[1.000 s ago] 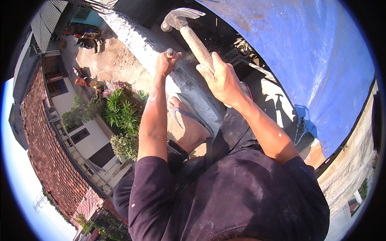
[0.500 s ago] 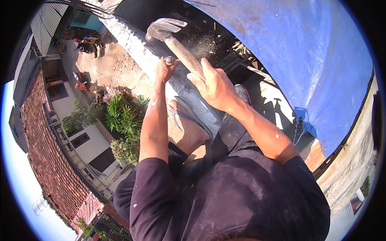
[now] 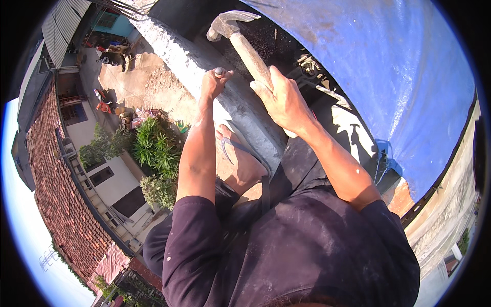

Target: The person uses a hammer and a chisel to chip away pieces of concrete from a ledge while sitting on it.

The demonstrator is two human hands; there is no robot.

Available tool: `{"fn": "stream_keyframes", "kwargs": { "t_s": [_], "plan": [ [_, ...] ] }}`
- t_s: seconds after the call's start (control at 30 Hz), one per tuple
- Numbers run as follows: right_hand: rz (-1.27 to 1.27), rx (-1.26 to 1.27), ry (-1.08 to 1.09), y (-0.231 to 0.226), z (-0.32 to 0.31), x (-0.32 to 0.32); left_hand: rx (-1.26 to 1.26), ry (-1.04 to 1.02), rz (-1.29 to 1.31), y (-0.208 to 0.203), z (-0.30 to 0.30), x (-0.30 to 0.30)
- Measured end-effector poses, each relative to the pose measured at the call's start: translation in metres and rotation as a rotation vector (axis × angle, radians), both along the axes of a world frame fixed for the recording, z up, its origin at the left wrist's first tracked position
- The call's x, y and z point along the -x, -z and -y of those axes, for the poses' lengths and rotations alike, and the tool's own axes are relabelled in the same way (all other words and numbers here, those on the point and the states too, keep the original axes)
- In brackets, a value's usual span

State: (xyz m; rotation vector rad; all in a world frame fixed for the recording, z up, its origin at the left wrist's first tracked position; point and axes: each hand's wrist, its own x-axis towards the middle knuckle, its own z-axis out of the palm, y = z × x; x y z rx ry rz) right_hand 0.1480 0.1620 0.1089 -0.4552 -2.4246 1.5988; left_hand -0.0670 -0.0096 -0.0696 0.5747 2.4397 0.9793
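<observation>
My right hand (image 3: 287, 105) is wrapped round the wooden handle of a claw hammer (image 3: 249, 57). Its dusty metal head is raised beyond my left hand, apart from it. My left hand (image 3: 211, 87) is closed in a fist over the concrete wall top. From that fist sticks the round metal end of a chisel (image 3: 219, 72); the rest of the tool is hidden by the fingers and the viewing angle. A long grey concrete wall top (image 3: 243, 120) runs under both hands, its far stretch rough and white. My sandalled foot (image 3: 232, 146) rests beside it.
To the right hangs a large blue tarpaulin (image 3: 378, 66) over a dark space with rubble and timber. Down on the left lie a yard (image 3: 130, 79), green plants (image 3: 156, 143) and a house with a tiled roof (image 3: 64, 184). Cables (image 3: 117, 6) cross at the far end.
The hammer and my right hand have moved right and slightly away from me. My left hand has shifted slightly right with the chisel. The dust cloud near the hammer has thinned.
</observation>
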Motion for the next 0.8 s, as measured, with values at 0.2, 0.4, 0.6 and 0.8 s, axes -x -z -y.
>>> {"fn": "stream_keyframes", "kwargs": {
  "t_s": [0.2,0.4,0.6,0.8],
  "plan": [
    [-0.5,0.266,0.203,-0.048,0.01,0.032,-0.025,0.038,-0.05,-0.008,0.0,-0.006],
    [0.259,-0.136,-0.127,0.063,0.016,0.011,-0.079,0.036,-0.109,0.008,-0.002,-0.006],
    [-0.06,0.016,0.032,-0.006,0.01,0.016,-0.027,-0.009,-0.085,0.013,0.0,-0.007],
    [-0.221,-0.054,0.189,0.067,0.025,0.009,-0.016,-0.01,0.001,0.016,-0.021,-0.012]
  ]
}}
